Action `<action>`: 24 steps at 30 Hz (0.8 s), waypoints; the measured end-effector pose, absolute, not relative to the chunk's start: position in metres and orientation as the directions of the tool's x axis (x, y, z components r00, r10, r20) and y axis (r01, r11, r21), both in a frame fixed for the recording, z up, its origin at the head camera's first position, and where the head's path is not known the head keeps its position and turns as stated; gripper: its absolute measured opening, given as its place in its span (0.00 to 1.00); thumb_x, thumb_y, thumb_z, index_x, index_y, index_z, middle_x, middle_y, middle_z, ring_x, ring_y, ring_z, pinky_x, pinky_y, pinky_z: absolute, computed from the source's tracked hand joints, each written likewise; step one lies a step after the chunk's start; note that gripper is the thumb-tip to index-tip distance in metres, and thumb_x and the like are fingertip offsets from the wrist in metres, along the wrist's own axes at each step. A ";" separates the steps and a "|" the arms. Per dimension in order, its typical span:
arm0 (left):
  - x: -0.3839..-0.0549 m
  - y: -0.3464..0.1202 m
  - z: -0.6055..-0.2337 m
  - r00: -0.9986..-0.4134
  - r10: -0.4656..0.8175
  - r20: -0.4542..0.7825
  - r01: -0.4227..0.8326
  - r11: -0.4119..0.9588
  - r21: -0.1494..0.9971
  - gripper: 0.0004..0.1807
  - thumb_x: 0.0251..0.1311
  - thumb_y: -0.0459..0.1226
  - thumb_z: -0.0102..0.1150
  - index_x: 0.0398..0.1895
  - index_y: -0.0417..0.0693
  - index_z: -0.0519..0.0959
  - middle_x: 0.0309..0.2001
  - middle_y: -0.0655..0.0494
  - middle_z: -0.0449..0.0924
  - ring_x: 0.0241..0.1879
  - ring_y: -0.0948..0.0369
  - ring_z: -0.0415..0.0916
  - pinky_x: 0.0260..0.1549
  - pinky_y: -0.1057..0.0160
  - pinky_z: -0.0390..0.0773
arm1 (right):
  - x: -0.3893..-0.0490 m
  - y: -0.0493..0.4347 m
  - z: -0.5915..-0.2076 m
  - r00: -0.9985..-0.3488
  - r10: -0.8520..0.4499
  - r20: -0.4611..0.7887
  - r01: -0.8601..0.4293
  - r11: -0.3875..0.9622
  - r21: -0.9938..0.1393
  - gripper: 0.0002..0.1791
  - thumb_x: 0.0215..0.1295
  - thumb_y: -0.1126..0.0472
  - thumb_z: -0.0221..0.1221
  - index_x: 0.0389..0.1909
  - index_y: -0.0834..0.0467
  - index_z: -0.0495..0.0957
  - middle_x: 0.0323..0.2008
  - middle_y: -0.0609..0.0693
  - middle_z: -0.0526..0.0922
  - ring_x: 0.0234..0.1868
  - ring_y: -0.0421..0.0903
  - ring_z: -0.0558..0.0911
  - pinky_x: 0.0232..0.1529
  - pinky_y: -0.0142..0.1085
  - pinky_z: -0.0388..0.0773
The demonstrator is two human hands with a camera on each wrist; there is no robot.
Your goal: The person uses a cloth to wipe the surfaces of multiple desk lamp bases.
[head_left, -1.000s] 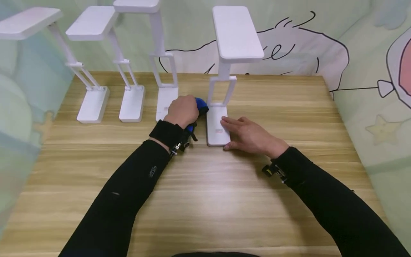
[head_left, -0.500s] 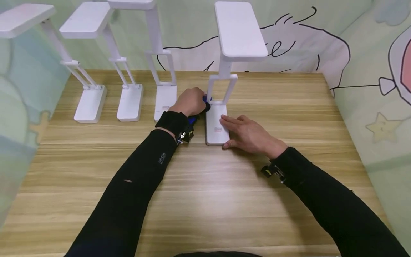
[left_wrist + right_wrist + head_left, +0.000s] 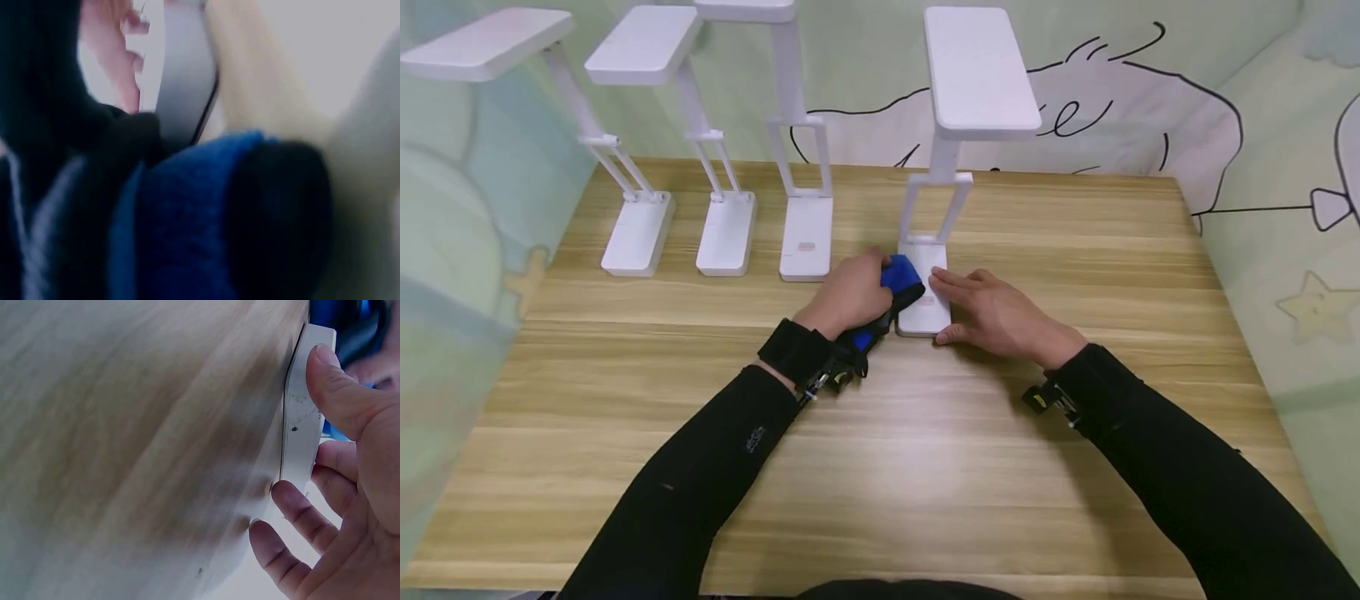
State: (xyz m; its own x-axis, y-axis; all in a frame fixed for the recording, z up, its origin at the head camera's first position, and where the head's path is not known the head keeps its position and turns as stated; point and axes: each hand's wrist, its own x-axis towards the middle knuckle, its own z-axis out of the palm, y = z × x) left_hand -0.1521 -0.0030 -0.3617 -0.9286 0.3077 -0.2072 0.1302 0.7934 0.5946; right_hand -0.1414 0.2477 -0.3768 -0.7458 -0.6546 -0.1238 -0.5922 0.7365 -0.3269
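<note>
A white folding desk lamp (image 3: 981,75) stands on the table, unfolded, its flat base (image 3: 917,322) toward me. My left hand (image 3: 852,293) grips a blue cloth with black edging (image 3: 901,273), which lies over the left part of that base. In the left wrist view the cloth (image 3: 187,212) is blurred and its full shape cannot be told. My right hand (image 3: 996,317) rests against the base's right side, fingers fairly straight on top and thumb low at the near corner. The right wrist view shows the thumb on the base's side wall (image 3: 303,419), which has small dark marks.
Three similar white lamps stand in a row to the left, with bases at far left (image 3: 637,233), middle (image 3: 727,233) and nearest (image 3: 807,237). The wood-grain table (image 3: 910,467) ends at a printed backdrop (image 3: 865,133) behind and at both sides.
My left hand first moved up beside the lamp's hinge, then came back toward me with the cloth now over the base. The right hand stays on the base. The head view has shifted slightly.
</note>
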 end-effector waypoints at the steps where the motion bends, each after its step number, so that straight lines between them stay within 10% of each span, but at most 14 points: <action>1: -0.147 -0.004 -0.361 -0.920 0.332 -0.208 0.155 0.796 0.585 0.28 0.68 0.34 0.56 0.72 0.40 0.74 0.62 0.41 0.83 0.55 0.49 0.82 0.58 0.52 0.81 | -0.142 0.249 -0.377 -0.745 -0.656 -0.126 -0.592 0.736 -0.329 0.50 0.66 0.43 0.71 0.80 0.62 0.62 0.81 0.58 0.62 0.65 0.60 0.74 0.64 0.55 0.75; 13: -0.163 -0.001 -0.369 -0.921 0.382 -0.079 0.286 0.798 0.530 0.24 0.77 0.39 0.58 0.73 0.46 0.76 0.69 0.46 0.79 0.69 0.50 0.76 0.69 0.53 0.75 | -0.141 0.250 -0.374 -0.746 -0.649 -0.150 -0.554 0.729 -0.401 0.50 0.66 0.44 0.72 0.81 0.60 0.61 0.82 0.55 0.61 0.66 0.59 0.73 0.63 0.54 0.76; 24: -0.119 -0.011 -0.365 -0.727 0.686 0.008 0.633 0.666 0.395 0.19 0.73 0.32 0.62 0.65 0.45 0.83 0.62 0.45 0.82 0.63 0.52 0.79 0.65 0.55 0.78 | -0.140 0.250 -0.376 -0.760 -0.636 -0.133 -0.550 0.739 -0.389 0.50 0.65 0.44 0.72 0.81 0.61 0.62 0.82 0.56 0.61 0.65 0.59 0.74 0.61 0.54 0.77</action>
State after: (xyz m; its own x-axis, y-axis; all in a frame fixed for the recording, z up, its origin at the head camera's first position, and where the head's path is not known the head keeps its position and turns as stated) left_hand -0.1190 -0.0113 -0.3654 -0.7274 0.6861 0.0084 0.6328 0.6661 0.3947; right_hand -0.1403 0.2499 -0.3758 -0.7601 -0.6360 -0.1333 -0.5500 0.7389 -0.3892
